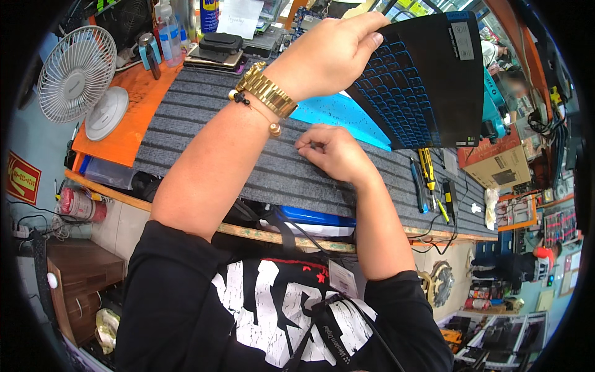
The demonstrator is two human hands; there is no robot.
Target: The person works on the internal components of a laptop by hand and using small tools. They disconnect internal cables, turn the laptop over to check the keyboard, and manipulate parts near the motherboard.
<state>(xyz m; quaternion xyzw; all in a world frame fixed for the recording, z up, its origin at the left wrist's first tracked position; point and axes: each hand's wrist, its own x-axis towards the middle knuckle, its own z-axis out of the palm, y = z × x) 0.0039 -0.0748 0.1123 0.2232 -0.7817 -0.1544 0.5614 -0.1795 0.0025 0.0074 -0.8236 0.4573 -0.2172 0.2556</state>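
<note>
My left hand (338, 53) grips the edge of a black laptop base (434, 80) with blue-edged keys, held up and tilted at the upper right. A gold watch and beaded bracelet are on that wrist. Beneath the laptop, a bright blue pad (334, 118) lies on the grey ribbed mat (204, 142). My right hand (328, 152) is low over the mat near the pad, fingers curled; what they hold, if anything, is hidden. To its right lie a yellow screwdriver (426, 170) and a blue-handled tool (419, 192).
A white fan (74, 71) stands left on an orange board (111, 149). Bottles and devices crowd the back. A cardboard box (496, 164), a black adapter (450, 198) and cables are at the right. A person in red (542, 260) is farther right.
</note>
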